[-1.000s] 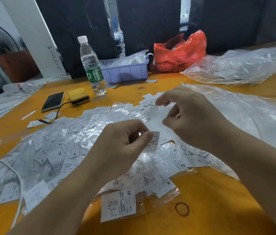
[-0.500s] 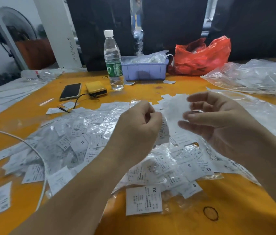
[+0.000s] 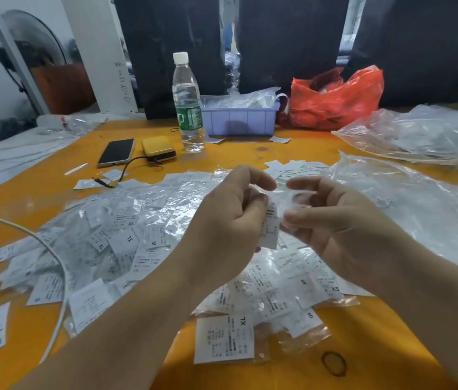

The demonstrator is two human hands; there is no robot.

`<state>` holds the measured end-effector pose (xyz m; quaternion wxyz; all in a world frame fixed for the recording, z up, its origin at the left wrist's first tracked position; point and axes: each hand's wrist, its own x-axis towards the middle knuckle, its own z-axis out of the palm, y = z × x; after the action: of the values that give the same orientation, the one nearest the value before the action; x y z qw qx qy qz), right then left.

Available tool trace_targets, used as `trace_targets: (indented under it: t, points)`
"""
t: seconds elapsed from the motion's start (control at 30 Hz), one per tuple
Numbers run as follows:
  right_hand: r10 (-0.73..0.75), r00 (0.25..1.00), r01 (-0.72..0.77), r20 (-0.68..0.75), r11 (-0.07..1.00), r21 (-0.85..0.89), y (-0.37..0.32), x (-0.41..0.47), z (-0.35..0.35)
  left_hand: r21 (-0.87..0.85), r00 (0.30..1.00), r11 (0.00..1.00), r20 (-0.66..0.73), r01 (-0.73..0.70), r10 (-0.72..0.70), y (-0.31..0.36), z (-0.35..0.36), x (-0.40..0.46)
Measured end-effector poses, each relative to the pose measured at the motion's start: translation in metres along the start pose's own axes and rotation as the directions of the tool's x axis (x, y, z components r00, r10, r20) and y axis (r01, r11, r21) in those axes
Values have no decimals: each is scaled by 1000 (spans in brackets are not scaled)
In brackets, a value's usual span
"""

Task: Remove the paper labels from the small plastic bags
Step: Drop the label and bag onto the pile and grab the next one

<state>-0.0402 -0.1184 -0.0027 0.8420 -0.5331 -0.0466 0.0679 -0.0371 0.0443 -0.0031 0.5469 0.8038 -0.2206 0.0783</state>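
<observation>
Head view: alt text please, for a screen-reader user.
A person's left hand pinches a paper label while the right hand holds a small clear plastic bag, above a pile of labelled bags on an orange table. Behind stand a water bottle and phone.

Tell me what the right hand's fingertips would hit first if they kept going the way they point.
The right hand points left, across at the left hand. First comes the small plastic bag pinched between them, then the paper label. Depth looks matched, though one view can't confirm.
</observation>
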Motion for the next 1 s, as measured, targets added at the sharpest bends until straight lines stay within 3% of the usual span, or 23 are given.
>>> trace_targets:
  t: [0.27, 0.57, 0.83, 1.0]
  points:
    - [154, 986, -149, 63, 986, -78, 2, -2, 2, 30, 1000, 999, -21, 19, -18, -1, -4, -2]
    - [117, 989, -117, 87, 993, -11, -12, 0, -10, 55, 999, 997, -23, 46, -45, -8, -8, 0]
    - [109, 990, -97, 92, 988, -122, -10, 3, -15, 99, 995, 995, 97, 13, -23, 0, -5, -1]
    - [38, 998, -28, 45, 977, -209, -11, 4, -15, 112, 996, 994, 86, 15, -25, -3, -4, -2]
